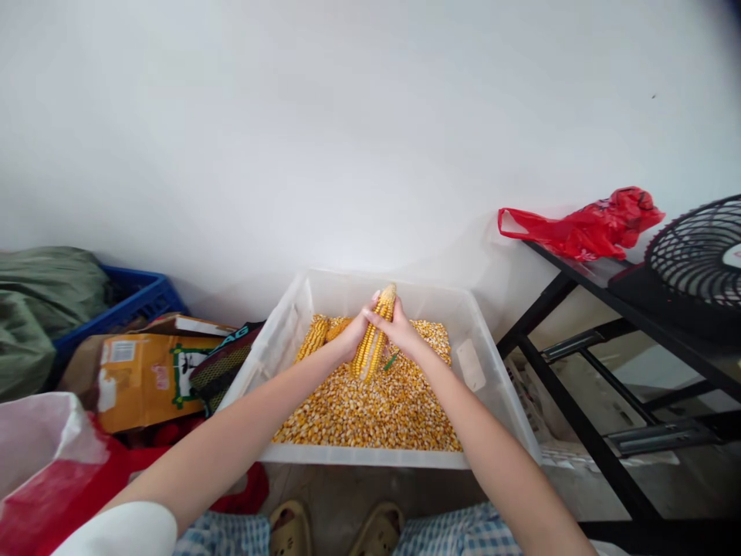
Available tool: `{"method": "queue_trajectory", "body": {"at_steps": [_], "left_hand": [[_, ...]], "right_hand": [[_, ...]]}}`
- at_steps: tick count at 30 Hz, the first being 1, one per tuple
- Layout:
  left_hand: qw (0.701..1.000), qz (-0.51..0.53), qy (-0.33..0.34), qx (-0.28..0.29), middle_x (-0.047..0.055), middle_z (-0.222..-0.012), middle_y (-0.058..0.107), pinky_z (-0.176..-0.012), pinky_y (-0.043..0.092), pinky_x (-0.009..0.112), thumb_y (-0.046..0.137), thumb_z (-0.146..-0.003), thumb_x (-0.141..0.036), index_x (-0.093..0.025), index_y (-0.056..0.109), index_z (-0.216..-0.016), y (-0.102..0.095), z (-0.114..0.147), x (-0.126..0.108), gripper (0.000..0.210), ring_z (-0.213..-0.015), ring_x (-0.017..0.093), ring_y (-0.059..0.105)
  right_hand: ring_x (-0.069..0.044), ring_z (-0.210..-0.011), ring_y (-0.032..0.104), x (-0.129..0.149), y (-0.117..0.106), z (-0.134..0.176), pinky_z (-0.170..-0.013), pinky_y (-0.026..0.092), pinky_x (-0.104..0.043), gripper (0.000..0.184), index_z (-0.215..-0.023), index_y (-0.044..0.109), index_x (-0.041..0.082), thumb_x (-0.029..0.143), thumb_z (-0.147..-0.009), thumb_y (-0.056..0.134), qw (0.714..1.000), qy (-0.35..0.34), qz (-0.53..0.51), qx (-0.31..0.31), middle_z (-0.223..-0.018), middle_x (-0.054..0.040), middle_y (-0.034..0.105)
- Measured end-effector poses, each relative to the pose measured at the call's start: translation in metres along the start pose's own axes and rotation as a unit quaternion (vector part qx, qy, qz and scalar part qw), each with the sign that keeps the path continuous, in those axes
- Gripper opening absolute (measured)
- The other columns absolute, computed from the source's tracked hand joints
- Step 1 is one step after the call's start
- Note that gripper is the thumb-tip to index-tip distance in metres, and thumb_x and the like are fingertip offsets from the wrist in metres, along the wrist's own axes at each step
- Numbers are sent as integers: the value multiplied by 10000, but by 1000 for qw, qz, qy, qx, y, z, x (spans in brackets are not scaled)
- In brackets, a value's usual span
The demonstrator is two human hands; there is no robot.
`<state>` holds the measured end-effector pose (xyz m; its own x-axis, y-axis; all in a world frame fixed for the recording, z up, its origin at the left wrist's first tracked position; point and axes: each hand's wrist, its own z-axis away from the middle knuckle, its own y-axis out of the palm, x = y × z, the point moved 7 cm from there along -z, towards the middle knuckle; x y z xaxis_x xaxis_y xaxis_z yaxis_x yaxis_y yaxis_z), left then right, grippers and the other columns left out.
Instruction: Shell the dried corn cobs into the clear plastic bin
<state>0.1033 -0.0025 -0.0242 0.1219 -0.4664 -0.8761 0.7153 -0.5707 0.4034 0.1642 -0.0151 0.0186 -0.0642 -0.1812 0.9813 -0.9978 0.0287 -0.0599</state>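
An ear of corn (368, 352), with a strip of bare cob where kernels are gone, is held above a translucent plastic bin (399, 457). My left hand (357, 330) wraps its left side, fingers closed. From the right, my right hand (399, 324) grips the same ear near its upper end, the thumb lying across it. Loose corn kernels (370, 417) cover the bottom of the bin. More ears of corn (313, 338) lie at the bin's back left, partly behind my left hand. A small green object (390, 361) rests on the kernels by the ear.
A black folding table (579, 363) at right bears a red plastic bag (602, 224) and a fan (703, 251). On the left are a blue crate (139, 297), a yellow-brown carton (150, 378) and a red-and-white bag (58, 463). A white wall (370, 139) stands behind the bin.
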Motion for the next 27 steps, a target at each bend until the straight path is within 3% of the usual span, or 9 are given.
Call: {"method": "queue_trajectory", "body": {"at_steps": [5,9,17,23,27], "left_hand": [[999,6,-29,13,52,-483,573,-450,453,327,282,-689,-712,-161,593,-812,-4,-4,5,644,-410,189,536],[998,-7,-64,26,65,-470,573,-435,450,338,266,-680,-723,-164,591,-797,-6,-3,7,658,-419,209,545],[998,41,-42,9,46,-519,589,-499,481,339,352,-677,-696,-171,587,-827,-2,5,-3,594,-465,189,565],[998,19,-51,26,45,-479,566,-427,450,325,337,-669,-713,-171,595,-835,-1,6,-4,623,-422,197,543],[999,23,-42,16,45,-503,579,-450,460,322,354,-671,-705,-171,590,-842,-5,4,-5,609,-436,188,546]], "right_hand": [[-159,-785,578,10,-1,3,-665,507,-311,529,-1126,382,226,389,-677,610,999,-17,25,34,-869,-16,562],[-155,-706,584,15,0,6,-567,511,-296,572,-1179,336,230,402,-694,586,998,2,19,66,-872,-23,559],[-159,-616,587,4,4,6,-429,477,-262,822,-1253,212,240,345,-592,690,997,35,20,61,-833,-23,572],[-131,-555,570,14,8,10,-391,461,-240,820,-1272,169,260,344,-623,663,992,35,-20,122,-824,-9,566],[-113,-556,557,8,7,8,-388,435,-209,693,-1227,271,270,355,-647,640,991,38,-56,116,-813,8,553]]}}
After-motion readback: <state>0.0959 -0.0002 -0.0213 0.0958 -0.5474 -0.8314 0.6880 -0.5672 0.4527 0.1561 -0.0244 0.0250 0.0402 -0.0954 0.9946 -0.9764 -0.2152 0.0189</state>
